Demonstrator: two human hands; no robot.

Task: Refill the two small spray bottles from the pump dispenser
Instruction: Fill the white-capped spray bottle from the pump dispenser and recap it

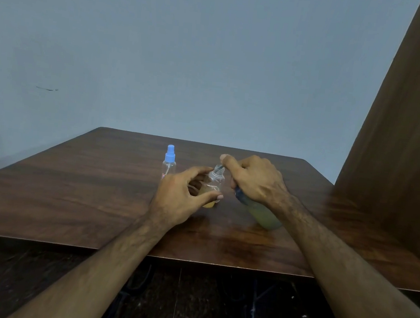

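Spray bottles and a pump dispenser are sitting on a dark wooden table, and two bare arms are reaching in from the near edge. Nearest on the right side, the pump dispenser is leaning over, with its green-yellow bottom end sticking out below the wrist toward the person. The right hand is curling its fingers around the top part of that dispenser and is holding it tight. The pump nozzle is poking out past the thumb and is pointing down at the open mouth of the small bottle just to the left of that grip. The left hand is wrapping its thumb and fingers around this open spray bottle and is keeping it standing up. Some yellow liquid is lying at the bottom of it, just under the thumb. A little farther back, past the fingertips of the left hand, the second spray bottle is standing alone with its blue cap on, and no hand is touching it. Behind the table a pale blue wall is rising up, and a brown wooden panel is standing on the right.
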